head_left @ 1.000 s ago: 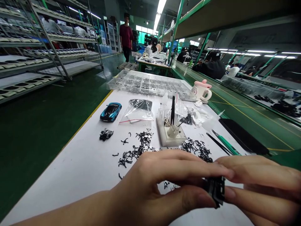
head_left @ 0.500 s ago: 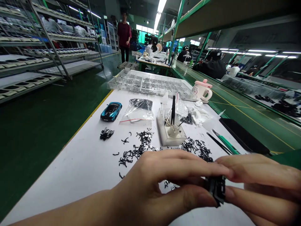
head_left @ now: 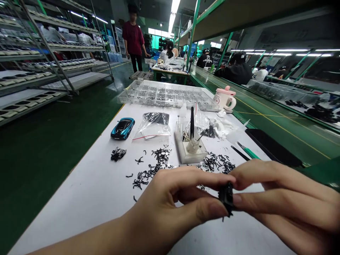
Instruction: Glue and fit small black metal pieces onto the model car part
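Between the fingertips of both hands is a small black plastic part, held above the white tabletop. My left hand pinches it from the left between thumb and forefinger. From the right, the fingers of my right hand press on its other side and hide part of it. Loose small black curved pieces lie scattered beyond the hands, with some silvery bits among them. A similar black and silver part rests at the left, in front of a blue toy car.
A box with tweezers and a small bottle stands mid-table. Behind it are a zip bag, a compartment tray and a lidded mug. Green-handled tweezers lie right. A person stands in the aisle.
Both hands have shifted slightly left and up with the black part, which has turned a little. The person in the aisle has come nearer.
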Tool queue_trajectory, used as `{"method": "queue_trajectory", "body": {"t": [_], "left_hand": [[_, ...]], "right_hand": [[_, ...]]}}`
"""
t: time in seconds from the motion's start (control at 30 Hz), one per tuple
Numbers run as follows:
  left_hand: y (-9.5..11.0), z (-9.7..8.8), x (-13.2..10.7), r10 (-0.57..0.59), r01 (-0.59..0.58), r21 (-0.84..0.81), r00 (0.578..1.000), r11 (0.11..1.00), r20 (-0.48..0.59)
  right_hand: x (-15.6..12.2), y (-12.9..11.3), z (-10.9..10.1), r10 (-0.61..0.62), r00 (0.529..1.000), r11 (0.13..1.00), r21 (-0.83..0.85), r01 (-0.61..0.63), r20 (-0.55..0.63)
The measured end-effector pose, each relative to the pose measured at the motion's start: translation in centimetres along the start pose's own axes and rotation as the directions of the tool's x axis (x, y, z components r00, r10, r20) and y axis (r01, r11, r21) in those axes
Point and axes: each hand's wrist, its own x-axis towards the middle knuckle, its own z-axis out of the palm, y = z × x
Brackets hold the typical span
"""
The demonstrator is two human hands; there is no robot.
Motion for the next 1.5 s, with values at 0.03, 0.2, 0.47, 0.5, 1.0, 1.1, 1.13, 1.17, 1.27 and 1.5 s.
{"method": "queue_trajectory", "body": {"t": [0.03,0.2,0.47,0.5,1.0,1.1,1.13,1.17,1.27,1.5], "left_hand": [[0.0,0.0,-0.1,-0.039,0.039,-0.049,0.999,0.998,0.008],[0.0,0.1,-0.1,-0.111,0.114,-0.13,0.993,0.985,0.027],[-0.2,0.2,-0.1,-0.083,0.096,-0.2,0.994,0.975,0.075],[-0.2,0.3,-0.2,-0.098,0.112,-0.218,0.993,0.969,0.071],[-0.1,0.5,-0.9,-0.088,0.092,-0.207,0.996,0.974,0.03],[0.2,0.8,-0.8,-0.095,0.093,-0.157,0.996,0.983,-0.001],[0.4,1.0,-0.5,-0.1,0.097,-0.113,0.995,0.989,-0.023],[0.6,1.1,-0.2,-0.102,0.1,-0.061,0.994,0.993,-0.042],[1.8,1.6,1.2,-0.081,0.086,0.111,0.996,0.99,-0.049],[2.3,1.3,1.0,0.005,-0.005,0.247,1.0,0.969,0.0]], "right_hand": [[0.4,-0.1,0.0,0.016,1.0,0.999,0.042,-0.017,0.008],[1.2,-0.3,-0.2,0.079,0.997,0.978,0.191,-0.081,0.021],[1.1,-0.3,-0.1,0.068,0.997,0.969,0.235,-0.073,0.03],[0.9,-0.4,0.0,0.06,0.998,0.976,0.209,-0.064,0.024],[1.8,-0.4,0.7,0.172,0.983,0.868,0.483,-0.12,-0.065],[2.0,-0.4,0.7,0.304,0.952,0.747,0.612,-0.258,0.029],[2.1,-0.3,0.6,0.322,0.942,0.703,0.642,-0.306,0.097],[2.2,-0.2,0.5,0.321,0.933,0.661,0.666,-0.344,0.164],[2.4,0.2,0.5,0.27,0.921,0.572,0.722,-0.389,0.282],[2.8,0.3,1.5,0.169,0.903,0.358,0.829,-0.429,0.394]]}}
